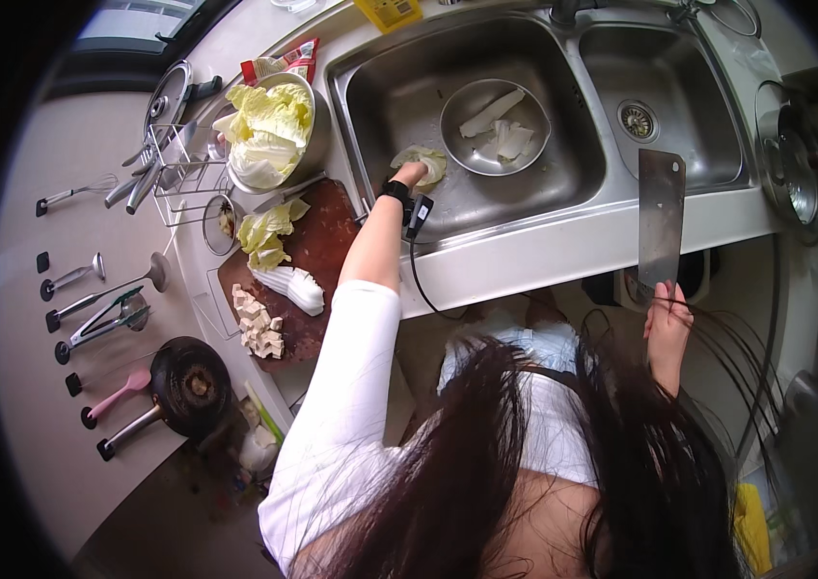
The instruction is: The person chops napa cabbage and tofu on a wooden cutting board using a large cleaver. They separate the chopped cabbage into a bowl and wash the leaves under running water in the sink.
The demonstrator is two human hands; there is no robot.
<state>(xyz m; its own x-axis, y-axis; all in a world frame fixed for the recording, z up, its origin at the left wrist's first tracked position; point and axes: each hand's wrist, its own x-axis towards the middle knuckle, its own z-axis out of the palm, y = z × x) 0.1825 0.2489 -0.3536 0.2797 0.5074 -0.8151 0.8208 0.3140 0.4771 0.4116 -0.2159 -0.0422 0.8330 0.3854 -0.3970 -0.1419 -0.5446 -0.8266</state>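
Note:
My right hand (667, 318) grips the handle of a cleaver (661, 217), its broad steel blade pointing up the picture over the sink's front edge. Down in the left basin of the steel sink (394, 79), my left hand (410, 174) has hold of a pale napa cabbage piece (432, 161); its fingers are mostly hidden. Just right of it, a steel bowl (478, 155) holds several white cabbage pieces (492, 113). On the brown cutting board (326, 217) lie loose cabbage leaves (264, 235), a cut white cabbage stem (292, 288) and cubed tofu (257, 323).
A pot of cabbage leaves (270, 134) stands left of the sink, near a wire knife rack (181, 170) and a small bowl (221, 223) of spices. Utensils and a frying pan (192, 387) hang on the left wall. A glass lid (800, 163) is at the right.

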